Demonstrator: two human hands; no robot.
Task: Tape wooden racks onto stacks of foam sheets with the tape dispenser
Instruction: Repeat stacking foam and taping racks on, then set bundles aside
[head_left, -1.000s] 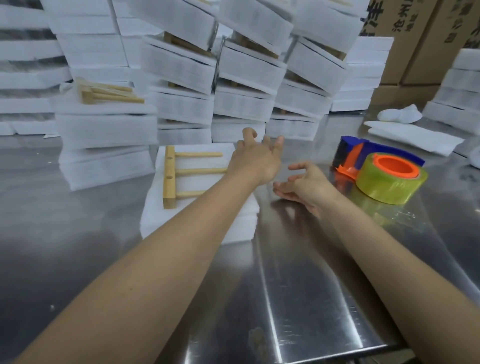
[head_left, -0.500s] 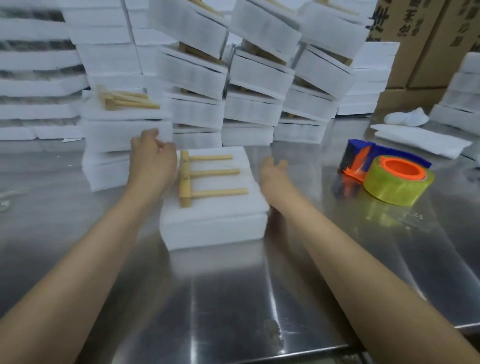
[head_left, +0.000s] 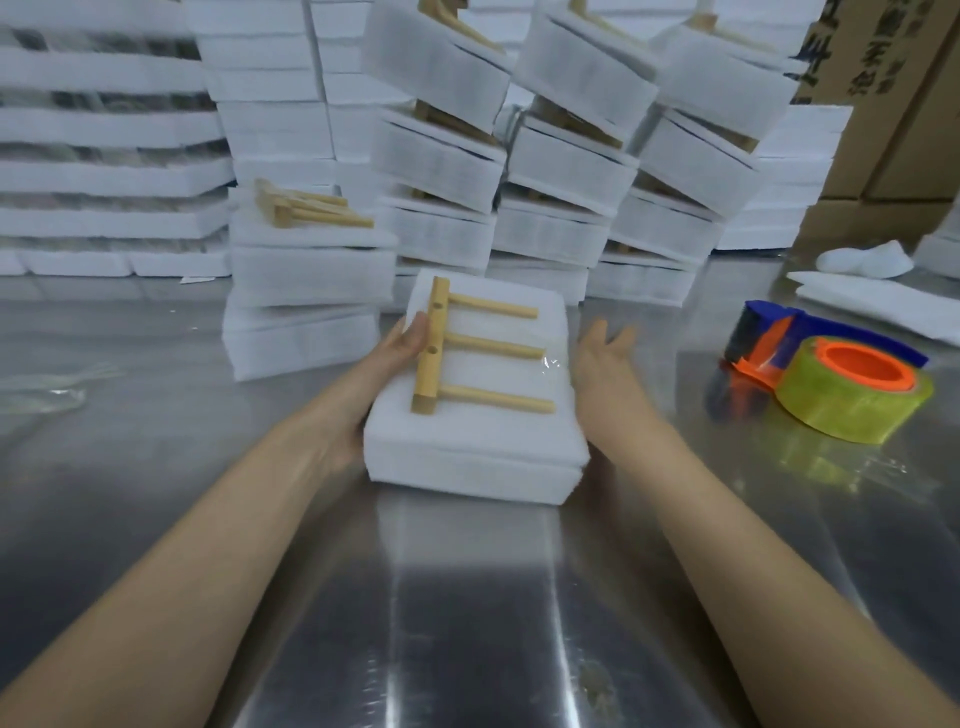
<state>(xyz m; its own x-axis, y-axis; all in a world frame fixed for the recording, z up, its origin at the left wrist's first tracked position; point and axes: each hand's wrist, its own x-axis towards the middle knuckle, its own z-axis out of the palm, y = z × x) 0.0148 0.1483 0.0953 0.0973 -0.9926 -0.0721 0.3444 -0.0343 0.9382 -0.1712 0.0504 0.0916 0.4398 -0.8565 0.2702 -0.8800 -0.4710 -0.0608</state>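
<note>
A white foam stack (head_left: 467, 452) lies on the steel table in front of me, with a wooden rack (head_left: 431, 353) flat on top, its three pegs pointing right. A scrap of clear tape (head_left: 550, 364) shines at the stack's right edge. My left hand (head_left: 395, 348) grips the stack's left side, thumb on top beside the rack's bar, fingers hidden. Against the right side my right hand (head_left: 602, 353) rests with straight fingers. The blue and orange tape dispenser (head_left: 769, 338) with its yellow-green tape roll (head_left: 852, 400) lies to the right, untouched.
A pile of foam stacks (head_left: 306, 291) with another wooden rack (head_left: 306, 208) stands just left of my stack. Leaning piles of taped stacks (head_left: 566, 171) fill the back. Cardboard boxes (head_left: 893, 104) and loose foam sheets (head_left: 872, 306) are at the right.
The foam stack with the rack has slid nearer to me. My left hand went from reaching over it to gripping its left side. My right hand stays along the right edge.
</note>
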